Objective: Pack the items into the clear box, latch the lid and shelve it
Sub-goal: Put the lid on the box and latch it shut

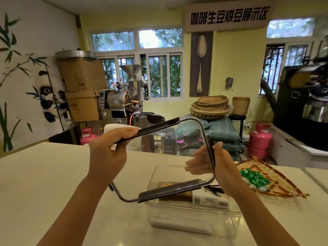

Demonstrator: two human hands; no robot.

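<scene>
We find the clear box (193, 217) standing open on the pale bench (44, 174), slightly right of centre. Inside it lie a white carton with printed codes (210, 199) and a darker flat packet (166, 184) beneath the lid's lower edge; their exact contents we cannot tell. The clear lid (170, 157), with dark latch strips on its edges, is held tilted in the air above the box, not seated on it. The left hand (108, 153) is closed around the upper latch strip at the lid's top left edge. The right hand (218, 167) grips the lid's right edge, thumb on the near face and fingers seen through the plastic behind it.

To the right of the box on the bench rests a woven tray (276, 185) carrying green pieces (254, 178), apart from the box.

Beyond the bench we note a metal roasting machine (126, 96), stacked cardboard cartons (83, 87), pink gas cylinders (259, 141), stacked woven baskets (210, 106) on filled sacks (221, 128), barred windows (159, 75), a panda mural (49, 100) on the left wall, and a sign in Chinese characters (229, 15) overhead
</scene>
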